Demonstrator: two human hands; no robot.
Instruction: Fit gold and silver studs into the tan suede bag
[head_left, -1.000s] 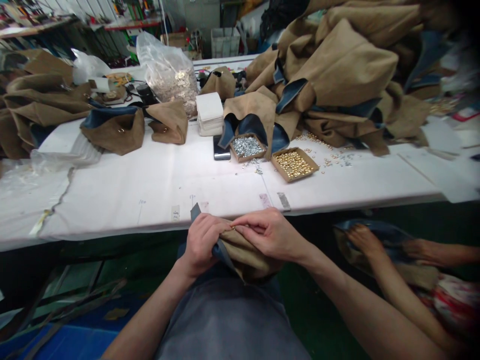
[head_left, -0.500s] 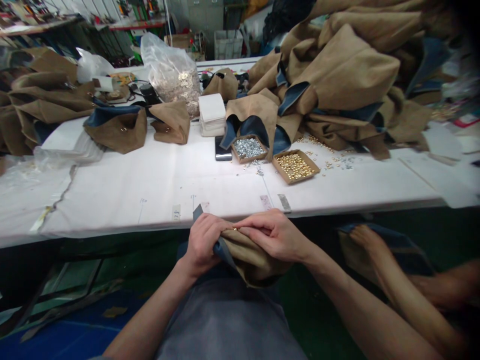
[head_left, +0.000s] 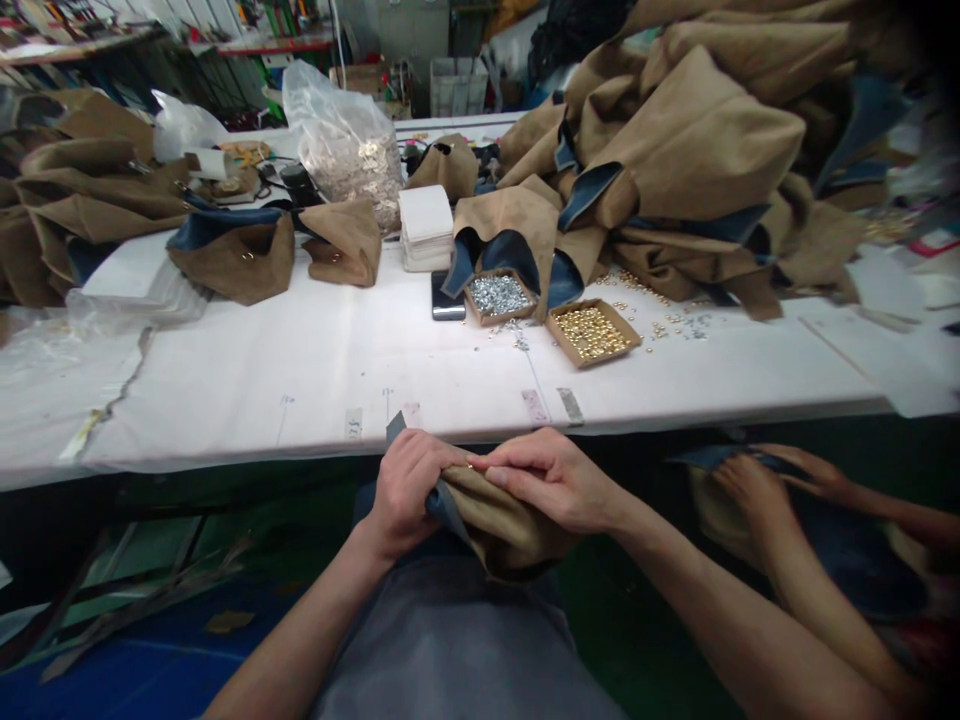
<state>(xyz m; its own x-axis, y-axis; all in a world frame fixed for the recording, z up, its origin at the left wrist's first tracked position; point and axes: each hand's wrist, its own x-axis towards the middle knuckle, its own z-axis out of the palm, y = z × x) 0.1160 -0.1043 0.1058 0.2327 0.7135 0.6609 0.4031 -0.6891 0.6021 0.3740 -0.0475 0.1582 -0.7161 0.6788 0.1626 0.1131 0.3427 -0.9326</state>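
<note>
Above my lap, in front of the table edge, I hold a tan suede-like bag piece point(head_left: 510, 520) with a blue inner side. My left hand point(head_left: 409, 490) is closed around its left end, and a dark strip pokes up behind the fingers. The fingertips of my right hand point(head_left: 551, 480) pinch at the top edge, beside a tiny gold-coloured stud point(head_left: 470, 465). What lies under the fingertips is hidden. On the table beyond are a cardboard tray of gold studs point(head_left: 592, 333) and a box of silver pieces point(head_left: 499, 296).
Tan bags are heaped at the back right point(head_left: 675, 130) and far left point(head_left: 82, 200). White cards point(head_left: 426, 228), a phone point(head_left: 448, 298) and a clear plastic bag of metal parts point(head_left: 349, 150) stand between them. At right, a co-worker's hands point(head_left: 757, 490) handle another blue-lined piece.
My right fingers have shifted slightly on the piece's top edge; my left hand keeps its hold. The co-worker's second hand has come up onto their piece, which now shows more blue.
</note>
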